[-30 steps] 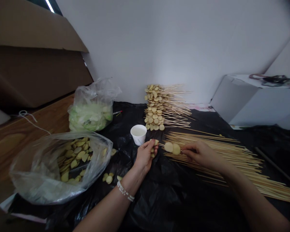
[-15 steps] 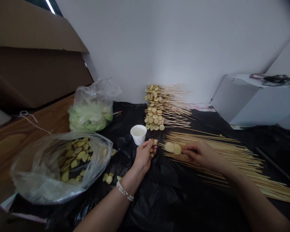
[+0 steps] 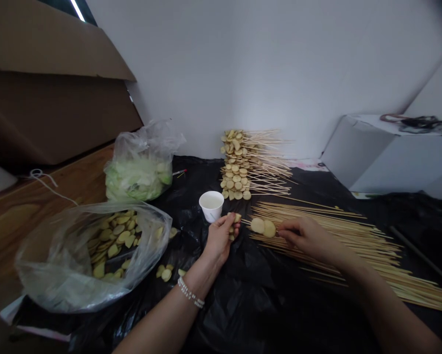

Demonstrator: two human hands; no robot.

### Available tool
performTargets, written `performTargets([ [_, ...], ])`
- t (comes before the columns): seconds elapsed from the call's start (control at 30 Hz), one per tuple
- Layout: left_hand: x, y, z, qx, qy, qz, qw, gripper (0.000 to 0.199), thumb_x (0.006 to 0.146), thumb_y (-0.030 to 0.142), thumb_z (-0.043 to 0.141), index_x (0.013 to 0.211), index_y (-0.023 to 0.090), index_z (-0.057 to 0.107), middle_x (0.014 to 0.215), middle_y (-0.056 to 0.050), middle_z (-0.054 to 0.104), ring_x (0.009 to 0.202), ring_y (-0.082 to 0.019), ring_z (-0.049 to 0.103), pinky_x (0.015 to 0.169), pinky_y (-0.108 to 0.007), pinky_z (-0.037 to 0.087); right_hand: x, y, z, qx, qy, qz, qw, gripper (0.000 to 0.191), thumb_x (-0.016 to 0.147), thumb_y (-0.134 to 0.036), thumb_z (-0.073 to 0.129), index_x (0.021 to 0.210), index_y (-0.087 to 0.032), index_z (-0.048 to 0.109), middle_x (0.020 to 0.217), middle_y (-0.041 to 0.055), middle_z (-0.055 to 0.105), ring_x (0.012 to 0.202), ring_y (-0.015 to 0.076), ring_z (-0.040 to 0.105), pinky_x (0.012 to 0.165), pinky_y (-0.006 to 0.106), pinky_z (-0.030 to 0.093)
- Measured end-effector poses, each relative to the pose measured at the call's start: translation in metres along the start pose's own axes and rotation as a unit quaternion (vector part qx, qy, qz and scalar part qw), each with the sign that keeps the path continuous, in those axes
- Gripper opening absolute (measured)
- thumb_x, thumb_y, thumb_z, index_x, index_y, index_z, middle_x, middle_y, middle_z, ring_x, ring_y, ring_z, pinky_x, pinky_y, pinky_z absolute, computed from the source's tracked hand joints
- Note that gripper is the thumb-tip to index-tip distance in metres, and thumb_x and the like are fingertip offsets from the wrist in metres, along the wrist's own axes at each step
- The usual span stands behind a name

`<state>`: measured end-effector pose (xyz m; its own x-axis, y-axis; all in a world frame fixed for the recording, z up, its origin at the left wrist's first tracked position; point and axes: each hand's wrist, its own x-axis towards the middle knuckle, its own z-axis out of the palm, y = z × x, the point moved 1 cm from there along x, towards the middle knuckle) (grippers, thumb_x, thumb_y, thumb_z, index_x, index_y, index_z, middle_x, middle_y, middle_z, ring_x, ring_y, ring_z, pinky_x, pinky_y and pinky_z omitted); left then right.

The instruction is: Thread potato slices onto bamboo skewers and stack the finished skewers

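Note:
My left hand (image 3: 221, 237) is closed around a few pale potato slices (image 3: 237, 217), just in front of a white paper cup (image 3: 211, 204). To its right, my right hand (image 3: 301, 233) pinches a wooden skewer (image 3: 246, 222) that carries two round slices (image 3: 263, 227). The skewer's bare tip points left at the slices in my left hand, with a small gap between. Beneath my right hand lies a wide spread of bare skewers (image 3: 357, 241). Behind them, filled skewers (image 3: 236, 169) are stacked with their sticks pointing right.
At left, a clear plastic bag (image 3: 150, 265) holds many slices, and a few loose slices (image 3: 165, 272) lie beside it. A bag of pale green vegetable pieces (image 3: 137, 177) stands behind. Black plastic sheeting (image 3: 250, 300) covers the surface. A cardboard box (image 3: 58, 113) is far left, a white box (image 3: 383, 152) right.
Almost nothing differs. The skewer with its two slices has shifted very slightly left with my right hand; my left hand stays in place.

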<state>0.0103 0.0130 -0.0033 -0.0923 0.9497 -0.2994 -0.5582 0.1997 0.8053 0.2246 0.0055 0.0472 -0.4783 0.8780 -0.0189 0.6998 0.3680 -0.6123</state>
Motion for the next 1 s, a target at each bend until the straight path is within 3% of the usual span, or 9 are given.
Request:
performTargets([
  [0.53,0.004,-0.002,-0.002,0.028,-0.007,0.007,1.000,0.034,0.055,0.036,0.083,0.072,0.009,0.072,0.069,-0.005,0.064,0.057,-0.005,0.054,0.051,-0.015,0.042,0.001,-0.002,0.004,-0.010,0.002,-0.004,1.000,0.029,0.085,-0.026,0.044,0.060,-0.018,0.055,0.060,0.0008,0.057,0.057,0.0130,0.046,0.055,0.025,0.030],
  [0.73,0.004,-0.002,-0.002,0.025,-0.019,0.003,1.000,0.032,0.056,0.036,0.082,0.070,0.009,0.071,0.067,-0.003,0.062,0.055,-0.004,0.052,0.050,-0.014,0.041,0.002,-0.003,0.006,-0.023,0.011,-0.027,0.999,0.025,0.086,-0.026,0.044,0.073,-0.018,0.064,0.069,0.0024,0.062,0.065,0.0148,0.051,0.061,0.026,0.033],
  [1.0,0.002,-0.005,0.000,0.030,-0.016,0.011,0.999,0.034,0.054,0.036,0.083,0.072,0.009,0.072,0.068,-0.004,0.063,0.056,-0.005,0.053,0.049,-0.015,0.041,0.002,-0.006,0.008,-0.022,0.011,-0.014,1.000,0.027,0.086,-0.026,0.042,0.068,-0.018,0.061,0.066,0.0012,0.060,0.062,0.0141,0.049,0.059,0.025,0.031],
])
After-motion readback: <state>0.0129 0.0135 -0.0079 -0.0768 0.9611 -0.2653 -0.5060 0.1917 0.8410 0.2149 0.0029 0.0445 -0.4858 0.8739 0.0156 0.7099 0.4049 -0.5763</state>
